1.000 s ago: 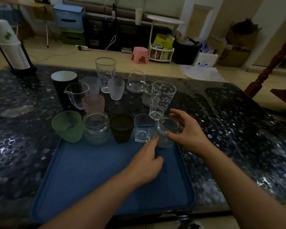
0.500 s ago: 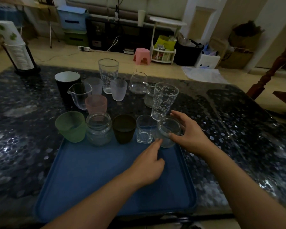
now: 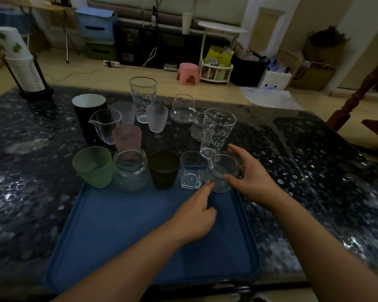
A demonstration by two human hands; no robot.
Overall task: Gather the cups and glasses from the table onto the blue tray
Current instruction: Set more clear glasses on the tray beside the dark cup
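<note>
A blue tray (image 3: 122,236) lies on the dark speckled table. Along its far edge stand a green cup (image 3: 93,166), a ribbed glass jar (image 3: 130,170), a dark cup (image 3: 163,169), a square clear glass (image 3: 192,170) and a small round clear glass (image 3: 220,174). My right hand (image 3: 250,175) is wrapped around the small round glass at the tray's far right corner. My left hand (image 3: 194,214) rests over the tray, its index finger touching that glass's base. Behind the tray stand a tall printed glass (image 3: 216,130), a pink cup (image 3: 127,137) and several more glasses.
Further back on the table are a black mug (image 3: 88,110), a clear spouted pitcher (image 3: 105,125), a second tall printed glass (image 3: 142,98) and a stack of paper cups (image 3: 20,62) at the far left. A wooden chair (image 3: 362,92) stands beyond the right edge.
The small round glass has gone from tilted to upright and settled at the tray's far right corner, still held by my right hand. My left hand has barely moved.
</note>
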